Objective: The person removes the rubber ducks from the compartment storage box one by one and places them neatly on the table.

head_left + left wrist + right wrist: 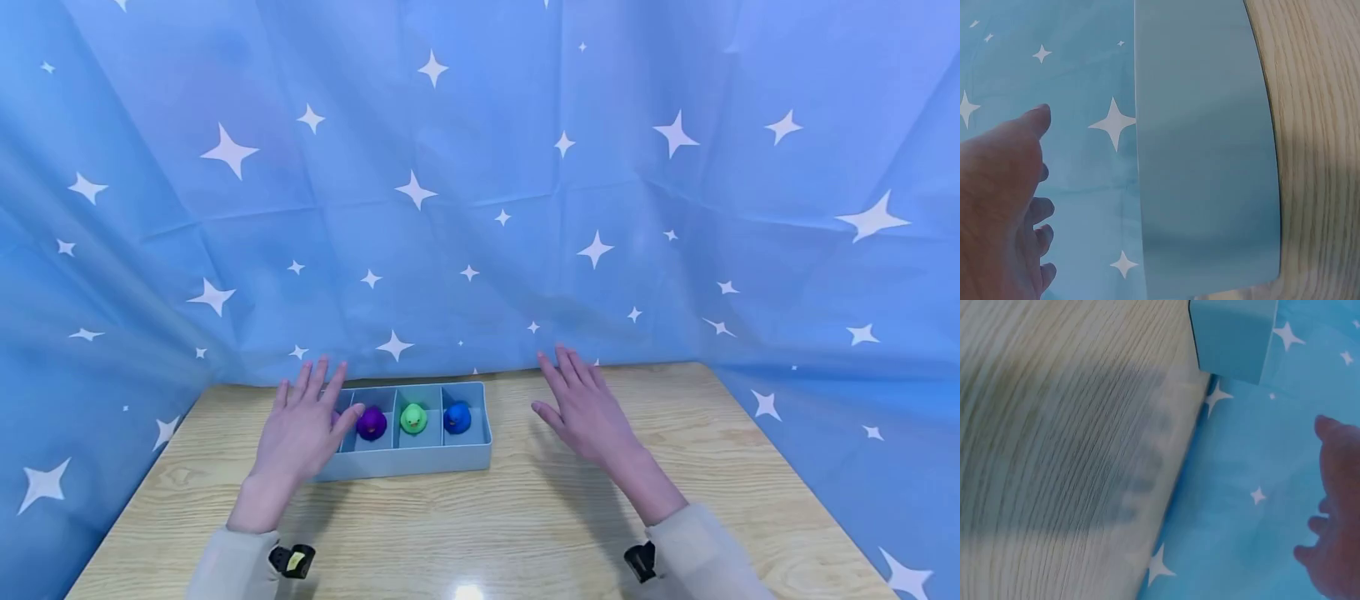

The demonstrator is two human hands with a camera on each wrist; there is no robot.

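A grey-blue divided box (pixel 405 461) stands on the table left of centre, its front wall filling much of the left wrist view. Small rubber ducks sit in its compartments: a purple duck (pixel 371 423), a green duck (pixel 413 418) and a blue duck (pixel 457 417). My left hand (pixel 298 433) hovers over the box's left end with fingers spread, hiding that compartment except for a sliver of purple. Off the box's right side, my right hand (pixel 588 412) is held above the table, fingers straight and holding nothing.
The wooden table (pixel 540 533) reaches back to a blue star-printed cloth (pixel 480 150), which hangs behind it and along both sides. Each sleeve carries a dark wrist device, one at the left cuff (pixel 292 561) and one at the right cuff (pixel 641 562).
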